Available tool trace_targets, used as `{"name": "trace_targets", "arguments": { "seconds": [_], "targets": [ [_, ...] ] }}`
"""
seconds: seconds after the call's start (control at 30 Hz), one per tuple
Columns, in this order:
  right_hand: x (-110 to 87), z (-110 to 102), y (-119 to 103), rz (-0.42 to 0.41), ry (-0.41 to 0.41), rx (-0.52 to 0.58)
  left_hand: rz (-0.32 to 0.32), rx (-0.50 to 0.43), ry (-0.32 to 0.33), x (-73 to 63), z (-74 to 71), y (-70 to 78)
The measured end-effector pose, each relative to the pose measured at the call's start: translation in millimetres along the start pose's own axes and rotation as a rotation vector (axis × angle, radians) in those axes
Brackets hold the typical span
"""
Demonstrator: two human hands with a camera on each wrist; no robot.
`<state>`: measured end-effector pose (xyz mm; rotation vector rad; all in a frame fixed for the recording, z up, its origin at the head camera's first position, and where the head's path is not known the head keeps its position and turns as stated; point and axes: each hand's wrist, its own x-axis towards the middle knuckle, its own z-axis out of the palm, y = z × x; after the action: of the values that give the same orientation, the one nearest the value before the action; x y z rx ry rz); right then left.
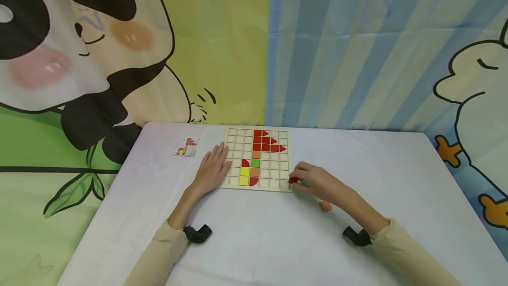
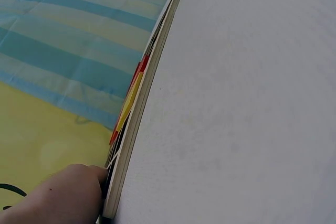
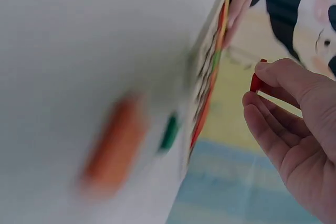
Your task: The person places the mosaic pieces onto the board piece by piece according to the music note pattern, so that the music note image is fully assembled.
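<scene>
A gridded wooden board (image 1: 234, 144) lies on the table with red, orange, green and yellow pieces set in its squares. My left hand (image 1: 213, 167) rests at the board's left edge, fingers extended, thumb over the rim. Beside the board's right edge, my right hand (image 1: 317, 180) pinches a small red piece (image 3: 256, 83) between thumb and fingertips, raised above the table. Under that hand a green piece (image 3: 169, 132) lies near the board. An orange piece (image 1: 325, 206) lies on the table closer to the right wrist.
A small pattern card (image 1: 185, 147) showing a coloured grid figure lies left of the board. The white table (image 1: 246, 233) ends behind the board at a printed curtain (image 1: 341, 47). Each wrist carries a black camera mount (image 1: 197, 234).
</scene>
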<state>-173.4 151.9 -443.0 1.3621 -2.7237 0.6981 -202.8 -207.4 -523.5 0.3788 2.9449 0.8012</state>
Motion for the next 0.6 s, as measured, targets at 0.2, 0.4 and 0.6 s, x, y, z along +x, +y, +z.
{"name": "trace_targets", "arguments": {
  "seconds": [0.2, 0.4, 0.6],
  "targets": [
    [89.9, 12.5, -31.5, -0.064, -0.098, -0.001, 0.005, 0.000, 0.002, 0.0, -0.5, -1.0],
    [155.7, 32.4, -39.1, 0.059, -0.256, -0.037, 0.010, 0.003, -0.008, 1.2, -0.2, -0.3],
    [179.9, 55.0, -30.6, 0.088, -0.327, -0.116, -0.004, 0.020, -0.022, 1.4, -0.9, -0.6]
  ]
}}
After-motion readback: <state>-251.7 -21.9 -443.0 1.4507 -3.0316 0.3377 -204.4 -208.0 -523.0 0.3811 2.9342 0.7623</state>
